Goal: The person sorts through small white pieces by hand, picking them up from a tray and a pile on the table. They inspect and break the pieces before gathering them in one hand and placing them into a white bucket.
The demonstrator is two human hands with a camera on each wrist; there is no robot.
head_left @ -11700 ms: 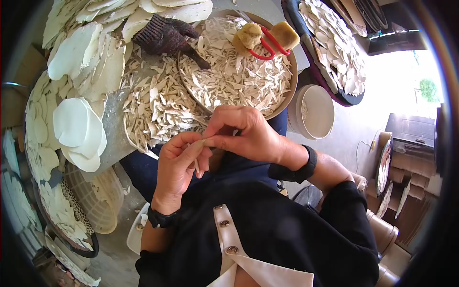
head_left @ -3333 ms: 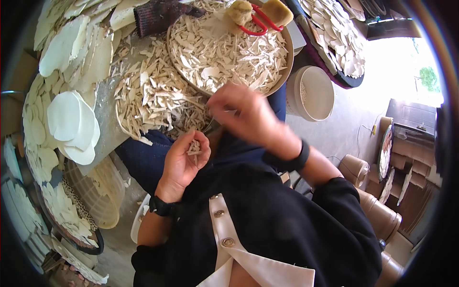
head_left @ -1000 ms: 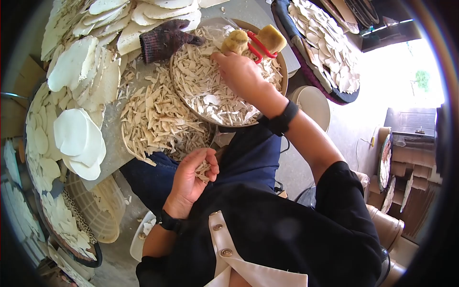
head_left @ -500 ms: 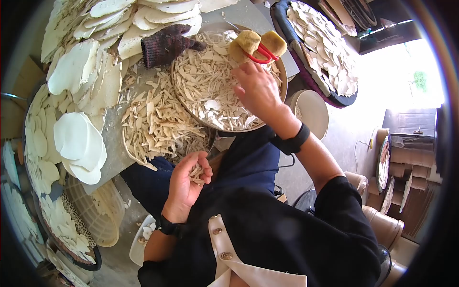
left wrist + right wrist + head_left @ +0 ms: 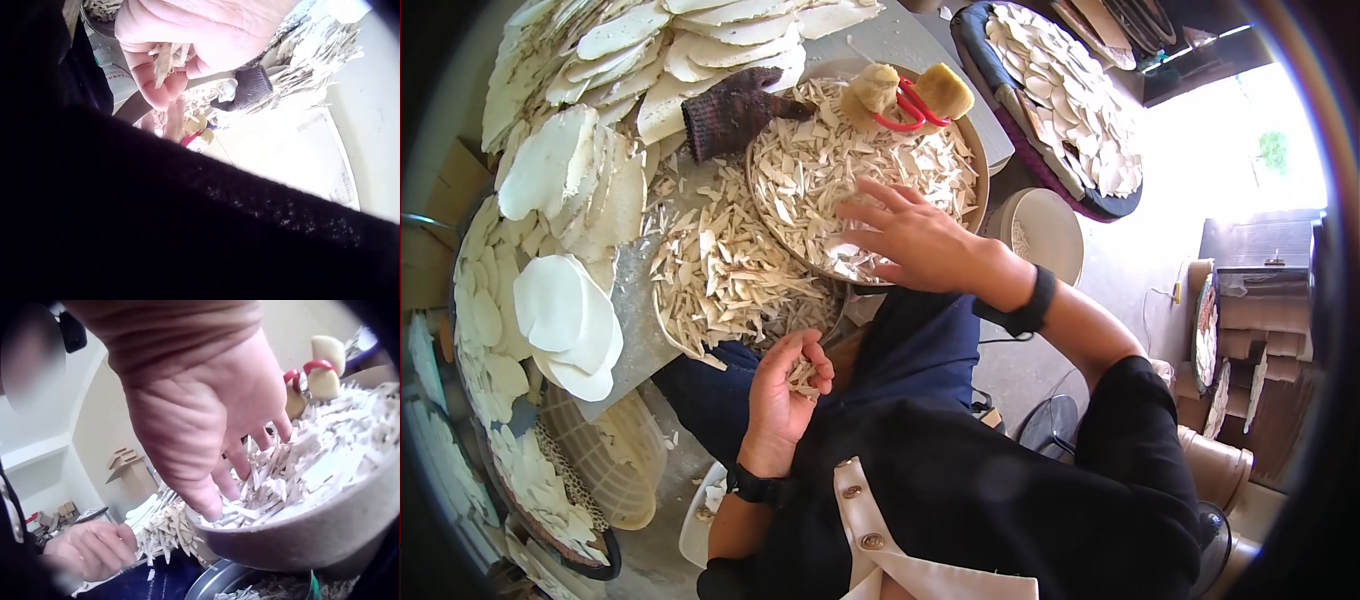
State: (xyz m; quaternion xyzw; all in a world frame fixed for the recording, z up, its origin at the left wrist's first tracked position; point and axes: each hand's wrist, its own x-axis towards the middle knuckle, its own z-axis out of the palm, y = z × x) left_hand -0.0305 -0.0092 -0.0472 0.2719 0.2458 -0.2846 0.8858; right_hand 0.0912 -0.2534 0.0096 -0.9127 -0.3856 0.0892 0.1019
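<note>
The left hand (image 5: 782,400) curls palm-up round several pale slivers (image 5: 802,378) above the lap; in the left wrist view those slivers (image 5: 169,59) show between its fingers. The right hand (image 5: 925,240), fingers spread, is over the near part of a round tray (image 5: 983,190) full of pale chips (image 5: 800,200). In the right wrist view the fingertips of the right hand (image 5: 206,419) reach down at the chips (image 5: 312,469), with nothing seen gripped. Red-handled scissors (image 5: 905,110) with yellow padding lie on the chips at the tray's far side.
A dark knitted glove (image 5: 735,112) lies beside the tray. Left of the tray is a heap of slivers (image 5: 720,275). Large pale slices (image 5: 565,305) are stacked at the left. A bucket (image 5: 1050,235) stands right of the tray, and an oval tray of slices (image 5: 1070,100) lies beyond.
The right hand has moved from beside the scissors toward the tray's near edge, its fingers now spread. The left hand still holds its slivers, a little lower in view.
</note>
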